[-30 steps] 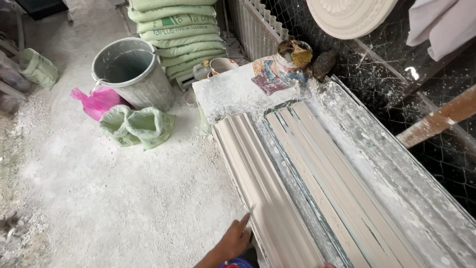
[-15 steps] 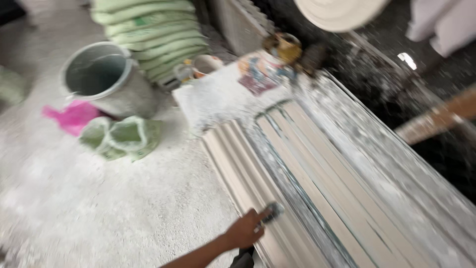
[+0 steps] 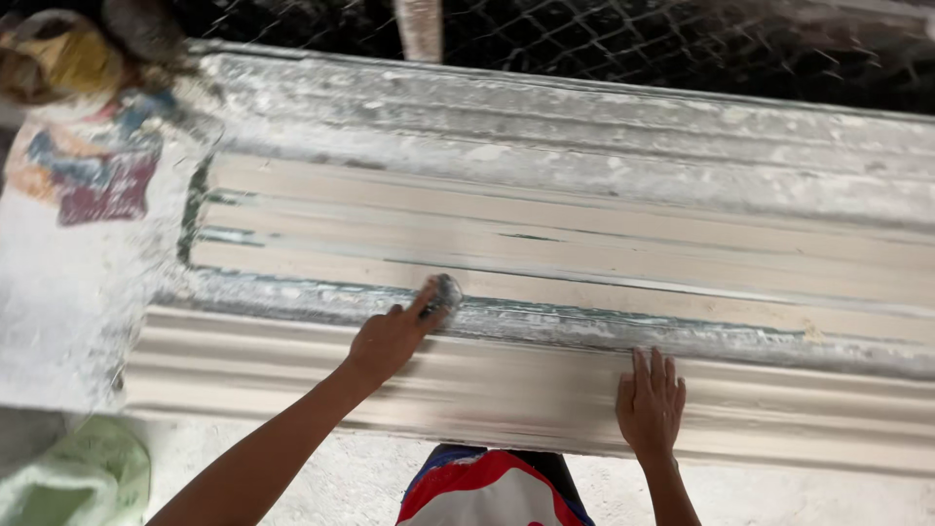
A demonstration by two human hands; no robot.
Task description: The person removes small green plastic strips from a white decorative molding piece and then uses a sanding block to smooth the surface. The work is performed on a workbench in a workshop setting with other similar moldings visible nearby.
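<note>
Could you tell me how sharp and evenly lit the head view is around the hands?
Head view: soft, even daylight with no glare; motion blur smears the top left corner and the wire mesh; the left hand, holding a small grey pad, and the right hand, flat on the ridged moulding, are fairly sharp, casting only faint shadows.

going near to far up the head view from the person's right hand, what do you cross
right hand flat on the near ribbed moulding → crusted grey-green mould edge → pale ribbed strips in the mould → plaster-caked far rim → wire mesh fence
</note>
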